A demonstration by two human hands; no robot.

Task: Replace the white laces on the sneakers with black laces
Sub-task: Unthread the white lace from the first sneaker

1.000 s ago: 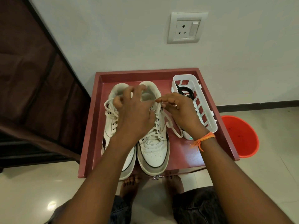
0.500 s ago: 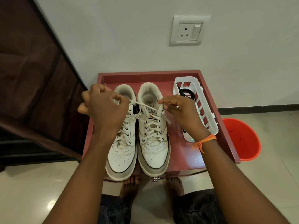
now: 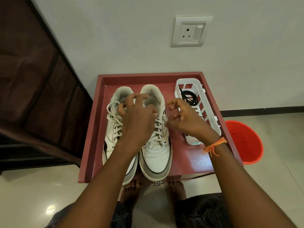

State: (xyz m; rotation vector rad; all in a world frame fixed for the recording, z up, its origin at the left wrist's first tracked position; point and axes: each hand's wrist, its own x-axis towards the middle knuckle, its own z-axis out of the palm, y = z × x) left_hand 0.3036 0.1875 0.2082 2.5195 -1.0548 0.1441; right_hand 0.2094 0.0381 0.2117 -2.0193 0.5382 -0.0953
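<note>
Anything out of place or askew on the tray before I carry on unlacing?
Nothing damaged or spilled. Both sneakers: left sneaker, right sneaker, stand side by side, toes overhanging the red tray front edge. The black laces lie coiled in the white basket. Only the left sneaker's white lace hangs in loose loops.

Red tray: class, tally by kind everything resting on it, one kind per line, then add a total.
White sneakers: 2
White basket: 1
Bundle of black laces in the basket: 1
Total: 4 things on the red tray
</note>
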